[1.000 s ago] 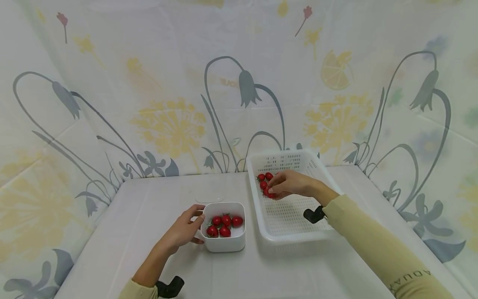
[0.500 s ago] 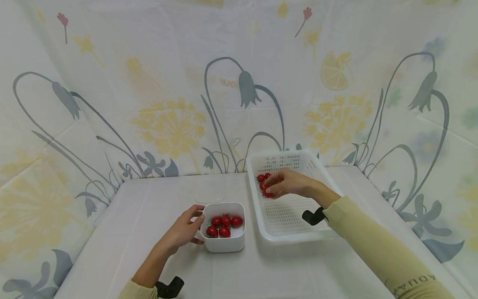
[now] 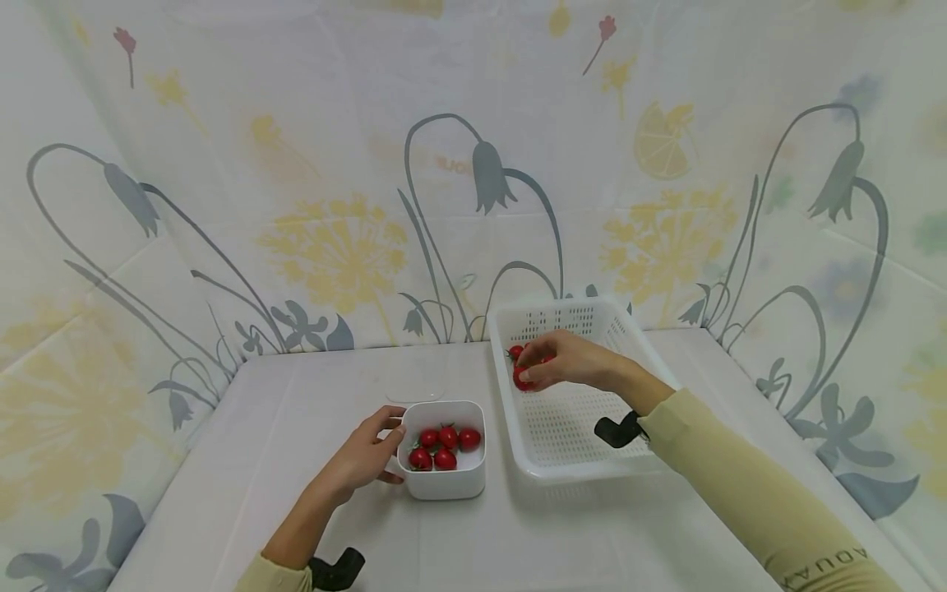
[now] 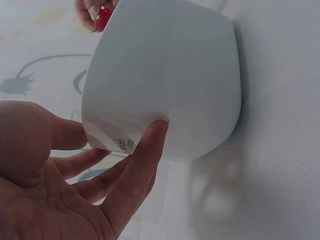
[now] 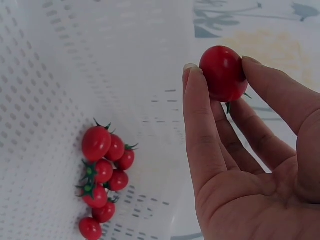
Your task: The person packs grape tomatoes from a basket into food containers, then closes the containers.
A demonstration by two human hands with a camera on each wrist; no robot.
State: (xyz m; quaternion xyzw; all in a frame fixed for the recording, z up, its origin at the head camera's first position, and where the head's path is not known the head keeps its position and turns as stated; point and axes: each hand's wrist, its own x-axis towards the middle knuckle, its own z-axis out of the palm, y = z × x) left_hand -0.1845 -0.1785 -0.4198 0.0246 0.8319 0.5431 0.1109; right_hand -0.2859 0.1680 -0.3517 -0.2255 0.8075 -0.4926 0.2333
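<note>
My right hand (image 3: 565,362) is over the far left part of the white perforated basket (image 3: 551,473). It pinches a red cherry tomato (image 5: 223,73) between thumb and fingertips. Several more cherry tomatoes (image 5: 96,143), some with green stems, lie in the basket below, partly hidden by the hand in the head view. My left hand (image 3: 367,452) rests at the left side of a small white box (image 3: 447,487), fingers spread and touching its outer wall (image 4: 165,75) and rim. Several cherry tomatoes (image 3: 445,458) lie inside the box, which stands upright on the table.
The basket stands right of the box, with a narrow gap between them. Behind the box lies a thin transparent piece with a rounded outline (image 3: 414,398) on the white table (image 3: 318,395). A flower-printed sheet (image 3: 333,164) hangs behind and at both sides.
My right hand has shifted slightly left and up with a cherry tomato in its fingertips, covering more of the tomatoes behind. The left hand and the box have stayed in place.
</note>
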